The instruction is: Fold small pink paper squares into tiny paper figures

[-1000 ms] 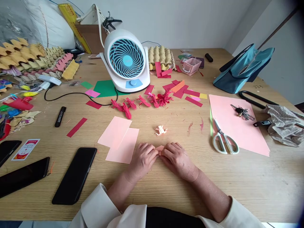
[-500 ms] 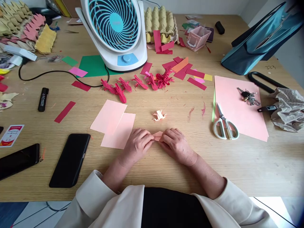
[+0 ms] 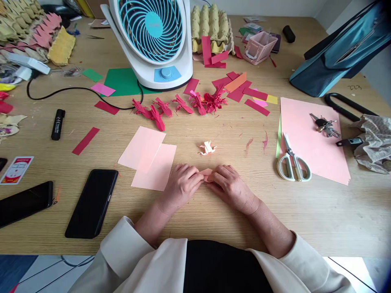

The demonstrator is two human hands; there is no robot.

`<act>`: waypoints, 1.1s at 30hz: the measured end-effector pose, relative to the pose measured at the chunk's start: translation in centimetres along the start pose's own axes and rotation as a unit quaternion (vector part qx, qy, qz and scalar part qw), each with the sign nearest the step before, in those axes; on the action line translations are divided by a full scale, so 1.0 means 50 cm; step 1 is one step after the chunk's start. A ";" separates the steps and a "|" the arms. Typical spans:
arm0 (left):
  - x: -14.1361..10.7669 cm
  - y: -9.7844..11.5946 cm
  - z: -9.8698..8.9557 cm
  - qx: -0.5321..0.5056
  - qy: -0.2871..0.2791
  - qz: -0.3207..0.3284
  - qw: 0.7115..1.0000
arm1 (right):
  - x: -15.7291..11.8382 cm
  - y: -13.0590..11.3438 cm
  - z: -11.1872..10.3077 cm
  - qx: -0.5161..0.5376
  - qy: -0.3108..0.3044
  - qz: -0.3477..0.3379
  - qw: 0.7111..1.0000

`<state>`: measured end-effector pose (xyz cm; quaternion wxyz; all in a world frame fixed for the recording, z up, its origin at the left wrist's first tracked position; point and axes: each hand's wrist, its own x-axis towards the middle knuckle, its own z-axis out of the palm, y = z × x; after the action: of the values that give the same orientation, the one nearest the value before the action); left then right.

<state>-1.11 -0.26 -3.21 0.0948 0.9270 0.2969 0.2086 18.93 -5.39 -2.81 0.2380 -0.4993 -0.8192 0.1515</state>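
On the wooden table [image 3: 336, 215], left fingers [image 3: 193, 176] and right fingers [image 3: 218, 176] pinch folded pink paper [image 3: 206, 172].

The view tips lower than before, now cropping the round white-and-blue plastic fan [image 3: 155, 37] at eleven o'clock.

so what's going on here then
A person's left hand and right hand hold a small folded piece of pink paper between them. Just beyond it lies a little pale paper figure, with several red paper figures further back. Two pale pink sheets lie beside the left hand; off to the right, scissors rest partly on larger pink paper.
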 end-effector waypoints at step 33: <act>0.004 0.006 -0.005 0.034 0.000 -0.006 0.999 | 0.001 0.001 0.006 -0.110 0.024 -0.045 0.993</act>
<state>-0.91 -0.37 -2.81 0.0649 0.9280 0.3090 0.1975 18.77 -5.33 -3.08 0.2081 -0.4889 -0.8463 0.0380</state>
